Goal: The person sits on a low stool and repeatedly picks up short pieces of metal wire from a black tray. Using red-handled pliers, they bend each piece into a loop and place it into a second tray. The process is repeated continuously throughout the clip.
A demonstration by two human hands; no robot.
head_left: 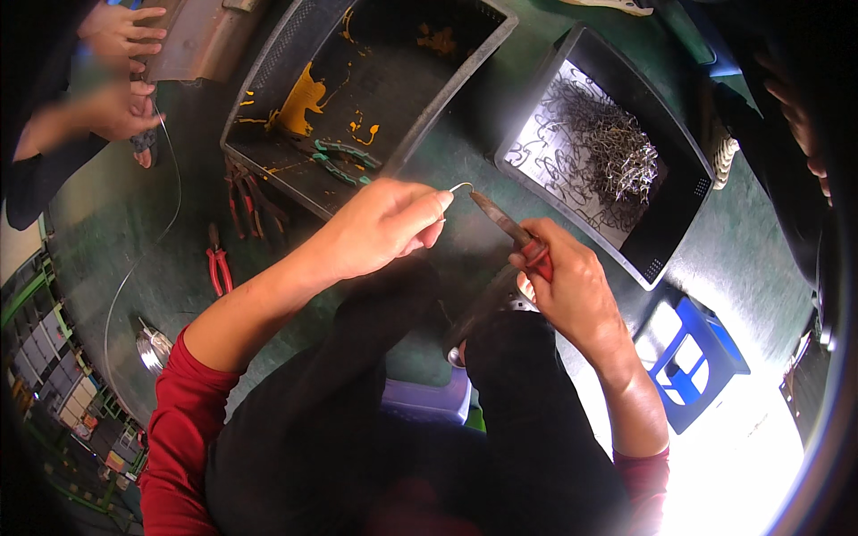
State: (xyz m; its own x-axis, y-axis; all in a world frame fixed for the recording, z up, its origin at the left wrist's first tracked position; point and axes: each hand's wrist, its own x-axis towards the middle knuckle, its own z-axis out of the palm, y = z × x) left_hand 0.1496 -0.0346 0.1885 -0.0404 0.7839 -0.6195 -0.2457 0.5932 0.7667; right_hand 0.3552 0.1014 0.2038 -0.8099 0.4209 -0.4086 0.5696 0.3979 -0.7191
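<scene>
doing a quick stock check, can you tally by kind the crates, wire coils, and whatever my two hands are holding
Dark crates: 2 (orange-stained crate, crate with wire hooks)
Wire coil: 1
Pliers, right hand: 1
Curved wire, left hand: 1
Total: 5

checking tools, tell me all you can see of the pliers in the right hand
The pliers have red grips and worn, brownish jaws, metal by their look. The right hand grasps the grips; the jaws point up-left in the picture, their tip at a thin wire in the left hand. Whether they pinch it is unclear.
</scene>
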